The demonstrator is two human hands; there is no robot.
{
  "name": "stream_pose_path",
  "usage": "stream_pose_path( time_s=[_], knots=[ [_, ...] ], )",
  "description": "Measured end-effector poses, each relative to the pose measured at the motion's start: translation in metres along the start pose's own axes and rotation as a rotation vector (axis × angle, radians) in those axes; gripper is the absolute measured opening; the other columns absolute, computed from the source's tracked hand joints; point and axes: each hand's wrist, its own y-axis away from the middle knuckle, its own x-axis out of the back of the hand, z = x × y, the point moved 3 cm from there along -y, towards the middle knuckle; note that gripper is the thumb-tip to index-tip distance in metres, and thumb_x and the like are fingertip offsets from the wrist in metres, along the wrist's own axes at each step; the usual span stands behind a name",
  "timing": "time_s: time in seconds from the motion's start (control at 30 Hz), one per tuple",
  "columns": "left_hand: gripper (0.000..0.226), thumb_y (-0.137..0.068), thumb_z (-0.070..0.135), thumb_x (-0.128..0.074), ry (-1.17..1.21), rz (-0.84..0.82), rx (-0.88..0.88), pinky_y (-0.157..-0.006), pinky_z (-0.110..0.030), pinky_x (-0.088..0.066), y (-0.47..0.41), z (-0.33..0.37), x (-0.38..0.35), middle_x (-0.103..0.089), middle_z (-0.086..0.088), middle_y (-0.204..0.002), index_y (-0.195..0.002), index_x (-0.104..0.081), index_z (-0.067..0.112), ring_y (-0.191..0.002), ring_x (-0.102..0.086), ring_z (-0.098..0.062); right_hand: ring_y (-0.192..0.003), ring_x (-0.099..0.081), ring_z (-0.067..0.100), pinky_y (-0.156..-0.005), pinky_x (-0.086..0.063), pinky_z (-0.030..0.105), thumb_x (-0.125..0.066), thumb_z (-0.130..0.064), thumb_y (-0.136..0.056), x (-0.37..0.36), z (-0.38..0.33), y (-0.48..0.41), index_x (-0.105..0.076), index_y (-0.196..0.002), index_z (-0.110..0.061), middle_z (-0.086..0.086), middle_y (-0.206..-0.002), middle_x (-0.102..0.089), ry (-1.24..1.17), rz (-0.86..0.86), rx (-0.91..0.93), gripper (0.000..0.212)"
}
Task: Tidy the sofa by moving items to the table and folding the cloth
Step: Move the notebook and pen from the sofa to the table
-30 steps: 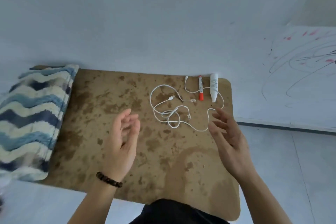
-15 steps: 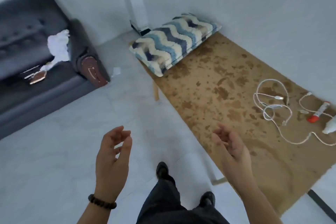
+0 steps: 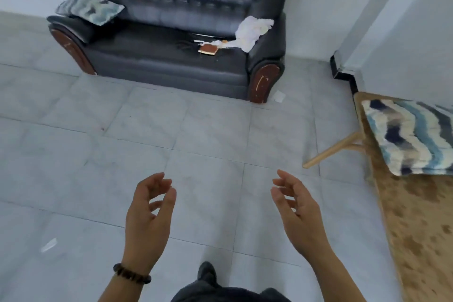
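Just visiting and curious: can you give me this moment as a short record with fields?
sofa: dark, tufted, across the tiled floor
on sofa: crumpled white cloth at one armrest, small brown item beside it, striped cushion at the other end
table: frame right, second striped cushion on it
left hand: empty, fingers loosely curled
right hand: empty, fingers loosely curled

Slightly shiny tufted upholstery is seen on the sofa [image 3: 171,61], w/ scuffed wood arm fronts. The cloth [image 3: 252,32] is crumpled fabric. Smooth floor tiles [image 3: 196,130] & matt, mottled table [image 3: 416,228] top are noted.
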Motion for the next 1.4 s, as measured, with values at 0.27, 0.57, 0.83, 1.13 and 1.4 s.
stream_pose_path(
  time_s=[0.27,0.57,0.83,1.13,1.4],
  knots=[
    [0.027,-0.093,0.016,-0.062,-0.029,0.045,0.025,-0.073,-0.014,-0.049,-0.145,-0.003,0.047,-0.067,0.010,-0.108,-0.118,-0.056,0.024,-0.097,-0.062,0.003,-0.108,-0.058,-0.003,-0.080,-0.046,0.004,-0.054,-0.044,-0.089,-0.094,-0.060,-0.117,-0.051,-0.132,-0.035,-0.023,-0.119,-0.060,-0.003,-0.016,0.061,0.044],
    [0.027,-0.092,0.017,-0.062,-0.158,-0.020,0.016,-0.076,-0.015,-0.044,-0.373,-0.006,0.033,-0.066,0.009,-0.112,-0.115,-0.054,0.030,-0.099,-0.061,0.005,-0.107,-0.058,-0.004,-0.081,-0.051,0.013,-0.059,-0.031,-0.096,-0.229,-0.076,-0.315,-0.049,-0.128,-0.040,-0.022,-0.123,-0.058,-0.068,-0.035,0.001,0.035],
    [0.029,-0.092,0.020,-0.061,-0.162,0.048,-0.082,-0.077,-0.016,-0.045,-0.586,0.058,0.052,-0.064,0.015,-0.112,-0.120,-0.053,0.025,-0.101,-0.060,0.005,-0.105,-0.057,-0.005,-0.077,-0.046,0.004,-0.054,-0.040,-0.095,-0.316,-0.204,-0.525,-0.048,-0.133,-0.034,-0.022,-0.123,-0.053,0.000,-0.130,0.121,0.039],
    [0.029,-0.092,0.017,-0.061,-0.100,0.021,0.013,-0.075,-0.013,-0.046,-0.816,0.019,0.012,-0.062,0.011,-0.114,-0.118,-0.052,0.026,-0.103,-0.061,-0.003,-0.105,-0.056,-0.007,-0.075,-0.046,0.003,-0.056,-0.032,-0.098,-0.412,-0.232,-0.725,-0.046,-0.136,-0.036,-0.019,-0.126,-0.055,0.069,-0.140,0.047,0.040],
    [0.027,-0.092,0.014,-0.061,-0.140,-0.245,-0.118,-0.074,-0.005,-0.047,-1.059,0.075,-0.065,-0.062,0.010,-0.110,-0.116,-0.053,0.027,-0.099,-0.060,-0.001,-0.105,-0.060,0.000,-0.077,-0.050,0.014,-0.062,-0.025,-0.095,-0.427,-0.288,-0.908,-0.048,-0.136,-0.031,-0.016,-0.123,-0.057,0.030,0.082,-0.040,0.044]
  ],
)
